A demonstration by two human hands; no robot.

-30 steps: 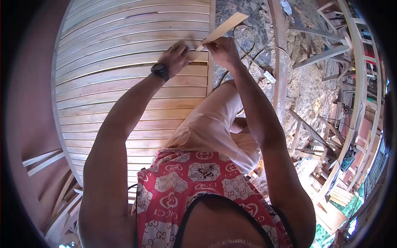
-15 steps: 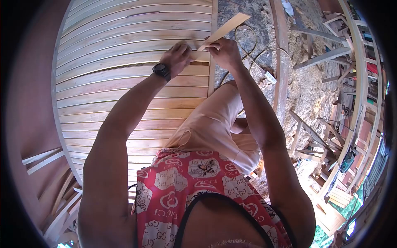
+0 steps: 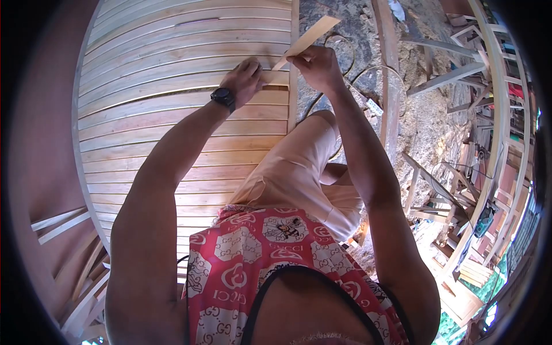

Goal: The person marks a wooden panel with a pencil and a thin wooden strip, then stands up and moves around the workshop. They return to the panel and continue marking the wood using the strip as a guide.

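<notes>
Thin, pale wooden strip [image 3: 313,34] — slanted across the edge of the light-brown slatted wooden panel [image 3: 184,123], pinched in the right hand [image 3: 318,68]. Left hand [image 3: 245,79]: curled over the slats, any grip indiscernible. Risk — a twisting pinch could skew or split the strip.

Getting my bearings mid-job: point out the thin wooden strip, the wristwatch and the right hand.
Thin wooden strip [image 3: 313,36]: head view, flat face beyond the fingers.
Wristwatch [image 3: 220,94]: head view, dark dial.
Right hand [image 3: 320,67]: head view, back of the hand.
</notes>
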